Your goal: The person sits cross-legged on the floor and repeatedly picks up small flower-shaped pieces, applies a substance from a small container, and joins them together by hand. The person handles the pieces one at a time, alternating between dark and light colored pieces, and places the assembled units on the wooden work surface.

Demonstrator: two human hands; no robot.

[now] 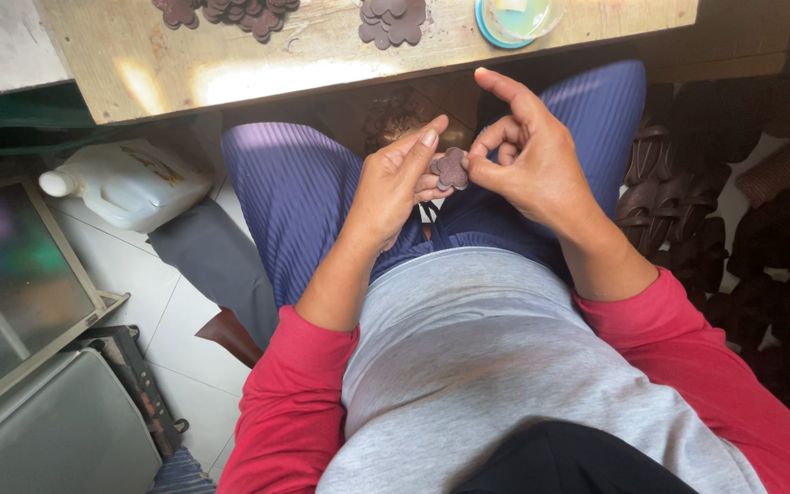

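Over my lap, both hands meet on a small dark brown flower-shaped leather piece. My left hand supports it from below and behind with the fingers stretched upward. My right hand pinches its right edge between thumb and fingertips, with the index finger raised. Part of the piece is hidden behind my fingers.
A worn wooden bench runs along the top, bearing more flower-shaped leather pieces and a round blue-rimmed container. A white plastic jug lies on the tiled floor at left. Dark leather goods pile up at right.
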